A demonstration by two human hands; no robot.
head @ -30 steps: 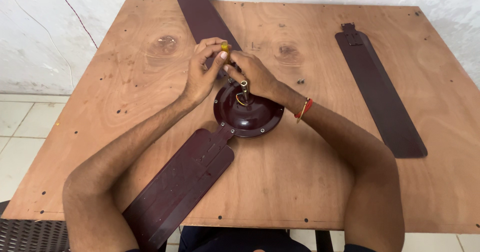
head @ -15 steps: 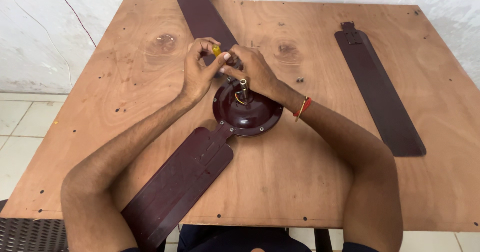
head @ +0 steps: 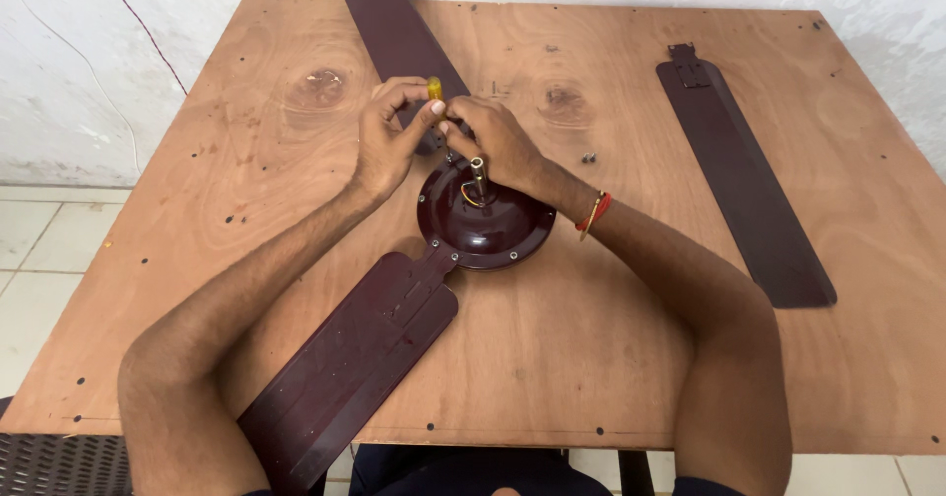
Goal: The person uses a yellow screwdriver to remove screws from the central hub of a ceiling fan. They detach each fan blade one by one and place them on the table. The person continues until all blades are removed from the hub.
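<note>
On the plywood table (head: 246,141), our left hand (head: 386,146) pinches a yellow-handled screwdriver (head: 435,88); our right hand (head: 498,141) closes around its lower shaft. A slip could, we judge, scratch the round maroon metal fan motor housing (head: 488,225).

Two bare forearms with no sleeves; a thin red and gold thread bracelet (head: 592,213) circles the right wrist. Both hands wear no gloves or rings.

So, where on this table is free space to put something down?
Bare wood lies between the fan hub and the loose blade on the right, apart from two small screws, and along the table's left side. It is crowded around the left hand and right hand above the hub.
</note>
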